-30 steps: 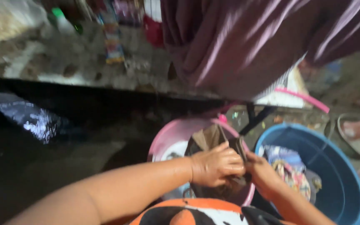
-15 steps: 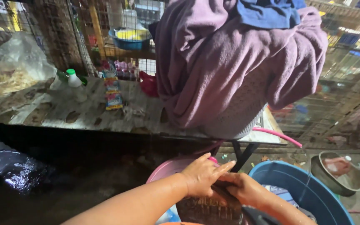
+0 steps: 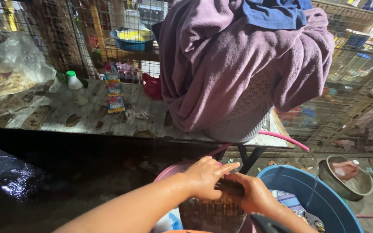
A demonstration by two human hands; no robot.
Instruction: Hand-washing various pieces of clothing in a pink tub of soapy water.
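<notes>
Nearest the camera, both hands grip a wet brown cloth (image 3: pixel 214 209) held over a pink basin (image 3: pixel 169 172). The left hand (image 3: pixel 203 177) lies on top of the cloth, its fingers (image 3: pixel 225 168) extended and pressed against the fabric, only partly curled. The right hand (image 3: pixel 255 196) is closed around the upper edge of the same cloth, fingers wrapped tight; the two hands touch each other. The cloth hangs downward between the forearms, and its lower end runs out of the frame.

Just beside the pink basin, to the right, stands a blue tub (image 3: pixel 324 190) with coloured laundry inside. Farther right, on the ground, sits a metal bowl (image 3: pixel 346 177).

Behind the basins is a worn tabletop (image 3: pixel 44 114). It carries a small bottle with a green cap (image 3: pixel 76 88), a strip of sachets (image 3: pixel 115 92) and a pale laundry basket (image 3: pixel 242 121) draped with a large purple towel (image 3: pixel 238 64). A blue garment (image 3: pixel 275 13) lies on top of the towel. Wire mesh (image 3: pixel 359 73) closes the background.
</notes>
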